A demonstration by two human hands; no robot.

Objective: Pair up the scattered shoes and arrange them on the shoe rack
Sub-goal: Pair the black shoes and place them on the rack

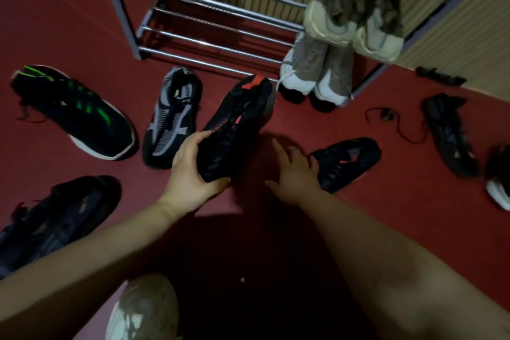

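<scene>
Left hand holds one black shoe, right hand reaches its mate

The left hand (193,171) grips the black-and-red shoe (237,121) by its near end, tilted above the red floor (69,14). The right hand (294,171), fingers spread open, touches the matching shoe (350,159) lying just right of it, below the shoe rack (209,5).

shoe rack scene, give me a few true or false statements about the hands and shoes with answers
1. The left hand grips a black shoe with red accents. True.
2. The right hand rests on the green-striped shoe. False: it reaches to a black shoe with a pink mark; the green-striped shoe lies far left, untouched.
3. Two light pairs already sit on the shoe rack. True.
4. The grey knit shoe is on the rack. False: it lies on the red floor.
</scene>
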